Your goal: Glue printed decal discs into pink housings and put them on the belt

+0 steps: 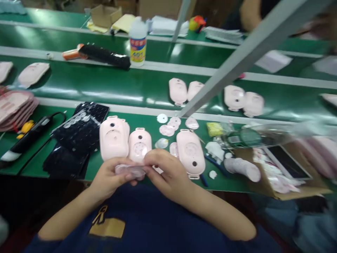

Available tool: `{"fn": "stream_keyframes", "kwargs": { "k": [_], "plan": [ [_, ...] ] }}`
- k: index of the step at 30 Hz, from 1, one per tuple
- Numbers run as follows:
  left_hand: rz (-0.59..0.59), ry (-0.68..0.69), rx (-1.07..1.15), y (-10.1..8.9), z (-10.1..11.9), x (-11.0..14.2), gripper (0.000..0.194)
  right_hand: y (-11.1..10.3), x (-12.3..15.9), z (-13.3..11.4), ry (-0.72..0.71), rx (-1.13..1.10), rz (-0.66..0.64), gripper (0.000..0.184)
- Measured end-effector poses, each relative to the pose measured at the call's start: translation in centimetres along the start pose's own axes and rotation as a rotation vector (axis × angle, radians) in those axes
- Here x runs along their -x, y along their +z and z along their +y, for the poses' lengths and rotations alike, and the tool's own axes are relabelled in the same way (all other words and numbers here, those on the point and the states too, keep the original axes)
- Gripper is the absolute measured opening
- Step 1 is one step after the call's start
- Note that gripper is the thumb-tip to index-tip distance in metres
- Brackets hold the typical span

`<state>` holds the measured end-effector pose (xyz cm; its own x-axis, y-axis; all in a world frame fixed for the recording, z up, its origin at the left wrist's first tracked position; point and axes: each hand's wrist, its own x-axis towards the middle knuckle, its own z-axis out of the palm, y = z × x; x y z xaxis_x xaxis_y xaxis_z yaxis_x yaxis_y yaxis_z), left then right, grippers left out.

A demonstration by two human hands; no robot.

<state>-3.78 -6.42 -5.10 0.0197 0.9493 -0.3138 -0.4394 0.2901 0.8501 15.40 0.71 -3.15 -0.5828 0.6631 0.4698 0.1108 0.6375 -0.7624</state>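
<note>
My left hand [109,177] and my right hand [168,174] meet at the near edge of the green table, both closed on a small pale pink disc part [130,171] held between them. Just beyond the hands lie three pink plastic shells: a large one [113,137], a smaller one [139,143] and one to the right [190,152]. Several round pink and white discs [168,128] are scattered behind them.
Black trays with clear stickers [79,131] lie left, beside a black tool with a cable [28,137]. A cardboard box of parts [279,168] sits right. More pink shells [234,97] ride the green belt. A white bottle [137,42] and a diagonal grey bar [237,59] stand beyond.
</note>
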Motion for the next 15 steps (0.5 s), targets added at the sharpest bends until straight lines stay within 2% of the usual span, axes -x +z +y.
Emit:
{"fn": "stream_keyframes", "kwargs": {
  "k": [1, 3, 6, 7, 9, 11, 13, 15],
  "plan": [
    [-0.002, 0.001, -0.033, 0.1, 0.4, 0.3, 0.022, -1.1, 0.2, 0.2, 0.006, -0.002, 0.052, 0.008],
    [0.115, 0.012, -0.142, -0.2, 1.1, 0.6, 0.017, -4.3, 0.3, 0.8, 0.097, 0.124, 0.227, 0.021],
    [0.262, 0.049, -0.255, -0.9, 2.0, 0.5, 0.014, -10.6, -1.2, 2.5, 0.428, 0.576, 0.546, 0.041],
    [0.292, 0.06, -0.281, -0.9, 2.3, 0.4, 0.014, -12.6, -2.3, 3.6, 0.564, 0.75, 0.585, 0.042],
    [0.361, 0.088, -0.322, -0.7, 2.8, 0.0, 0.015, -16.1, -5.2, 6.4, 0.671, 0.806, 0.554, 0.041],
    [0.439, 0.125, -0.338, -0.2, 3.3, -0.1, 0.014, -18.4, -8.6, 10.2, 0.796, 0.8, 0.465, 0.043],
    [0.481, 0.135, -0.38, 0.0, 3.8, 0.0, 0.01, -19.6, -11.6, 14.0, 0.914, 0.792, 0.37, 0.039],
    [0.453, 0.11, -0.476, -0.5, 4.1, 0.3, 0.005, -20.2, -13.6, 17.5, 0.997, 0.799, 0.291, 0.032]
  ]
}}
